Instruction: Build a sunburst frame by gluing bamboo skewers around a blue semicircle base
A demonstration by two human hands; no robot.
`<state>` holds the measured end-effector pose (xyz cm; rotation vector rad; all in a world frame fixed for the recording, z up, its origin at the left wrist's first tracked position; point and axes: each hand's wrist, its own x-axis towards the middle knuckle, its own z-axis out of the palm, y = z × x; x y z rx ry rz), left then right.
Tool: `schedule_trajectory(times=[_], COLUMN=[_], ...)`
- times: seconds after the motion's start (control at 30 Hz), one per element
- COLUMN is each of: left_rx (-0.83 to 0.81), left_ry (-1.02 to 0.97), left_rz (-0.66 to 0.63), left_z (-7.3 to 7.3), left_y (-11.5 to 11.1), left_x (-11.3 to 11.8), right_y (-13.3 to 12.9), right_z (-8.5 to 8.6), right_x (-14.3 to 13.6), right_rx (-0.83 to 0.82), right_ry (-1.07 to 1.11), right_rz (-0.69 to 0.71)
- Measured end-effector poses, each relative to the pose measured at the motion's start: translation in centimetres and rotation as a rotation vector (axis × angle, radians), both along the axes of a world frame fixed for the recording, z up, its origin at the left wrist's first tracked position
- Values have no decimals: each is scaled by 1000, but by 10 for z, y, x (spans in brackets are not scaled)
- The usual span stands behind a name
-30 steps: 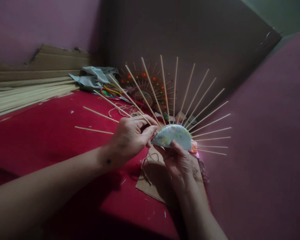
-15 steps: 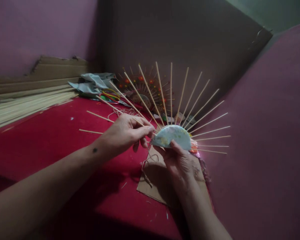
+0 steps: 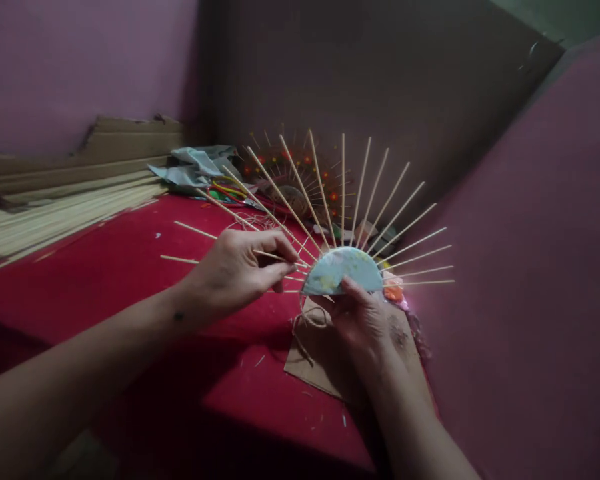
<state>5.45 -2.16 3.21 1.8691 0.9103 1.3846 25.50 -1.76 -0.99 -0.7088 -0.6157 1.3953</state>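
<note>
A pale blue-green half-disc with yellowish blotches is held up in my right hand, thumb on its front face and the other fingers behind, mostly hidden. Thin wooden sticks fan out from its curved edge. My left hand is by the left end of the half-disc, thumb and forefinger pinched around one of the sticks. Some lower left sticks pass behind this hand. Twine hangs loosely below the half-disc's left corner.
A cardboard piece lies beneath my hands on the red surface. Loose sticks are piled at left by torn cardboard. Behind stand blue-grey cloth, scissors and a decorated fan-shaped piece. A pink wall is close at right.
My left thumb and forefinger have drawn slightly left, away from the half-disc's edge, baring more stick ends there. The half-disc has tilted a little, and the right-hand sticks point slightly higher.
</note>
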Motion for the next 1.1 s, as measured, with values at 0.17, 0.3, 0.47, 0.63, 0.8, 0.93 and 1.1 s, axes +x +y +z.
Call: schedule_trajectory(times=[0.17,0.3,0.47,0.63,0.8,0.93,1.1], left_rx=[136,261,302,144,-105,-165,302], left_ry=[242,502,469,5,-99,-64,336], left_rz=[-89,-67,-40,117,-101,-193,28], left_z=[4,7,6,4,3,-1,-11], left_y=[0,-1,-8,-24,-32,-26,-21], left_x=[-2,-7,-14,-17,-18,-19,-17], right_y=[-1,0,1,1,0,0,-1], right_z=[0,-2,-5,-5,-6,-5,-4], right_x=[0,2,4,4,5,5,5], right_rx=[-30,-22,-4,-16,-27,2,3], right_ry=[14,4,-12,44,37,19,-6], right_rz=[19,80,63,56,106,114,79])
